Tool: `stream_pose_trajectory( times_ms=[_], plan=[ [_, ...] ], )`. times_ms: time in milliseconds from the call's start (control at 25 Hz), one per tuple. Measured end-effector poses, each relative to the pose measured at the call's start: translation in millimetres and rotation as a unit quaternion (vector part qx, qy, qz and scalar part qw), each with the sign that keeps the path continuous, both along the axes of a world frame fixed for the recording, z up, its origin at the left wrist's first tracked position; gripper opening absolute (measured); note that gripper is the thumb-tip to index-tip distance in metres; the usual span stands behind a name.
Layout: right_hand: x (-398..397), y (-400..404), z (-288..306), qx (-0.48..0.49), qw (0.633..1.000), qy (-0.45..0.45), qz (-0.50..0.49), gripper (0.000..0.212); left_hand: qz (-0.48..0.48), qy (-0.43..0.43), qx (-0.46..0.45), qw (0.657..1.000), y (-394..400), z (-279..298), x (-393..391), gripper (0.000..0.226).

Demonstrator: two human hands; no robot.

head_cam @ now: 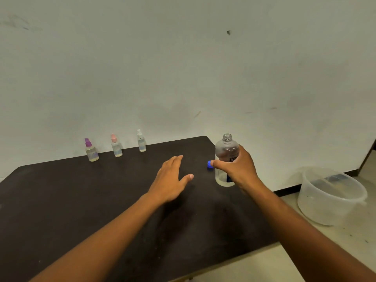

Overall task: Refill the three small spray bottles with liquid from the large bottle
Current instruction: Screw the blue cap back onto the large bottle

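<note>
Right now your right hand [237, 169] is wrapped round the big bottle [226, 153], fingers behind it and thumb across the front near the label, so the grip is closed on the body about halfway up. It stands upright at the far right edge of the table [81, 200], neck open and pointing straight up, with liquid showing only low down. Its blue cap [210, 165] lies on the table just off your thumb tip, on the side toward your other hand. Your left hand [172, 180] hovers flat and spread over the dark top, holding nothing, a little nearer you than the grip. What matters for the pour: the three spray bottles stand in a row well to the left of the grip and farther from you, against the wall. The white-topped one [141, 141] is closest to the bottle, then the pink [116, 146], then the purple [91, 150]. All three are upright with their spray heads on, so I'd judge your free left hand, the nearer one, should uncap one first. Beyond the grip to the right, down on the floor, sits a clear tub [329, 196].
</note>
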State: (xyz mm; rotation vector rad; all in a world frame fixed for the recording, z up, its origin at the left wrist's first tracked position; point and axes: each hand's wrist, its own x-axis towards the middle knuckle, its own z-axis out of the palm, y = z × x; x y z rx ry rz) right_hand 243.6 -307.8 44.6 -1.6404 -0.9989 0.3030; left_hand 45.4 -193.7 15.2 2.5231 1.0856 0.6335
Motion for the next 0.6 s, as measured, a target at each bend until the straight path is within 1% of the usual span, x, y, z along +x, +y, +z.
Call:
stream_pose_trajectory(
  times_ms=[240,600],
  plan=[
    [33,-17,-2,-0.002,1.0,0.004,-0.012,0.066,-0.022,0.034,0.002,0.999,15,-10,60,0.084],
    [59,6,-29,-0.012,1.0,0.012,-0.019,0.063,-0.029,0.032,0.014,0.999,69,-35,138,0.061]
  ],
)
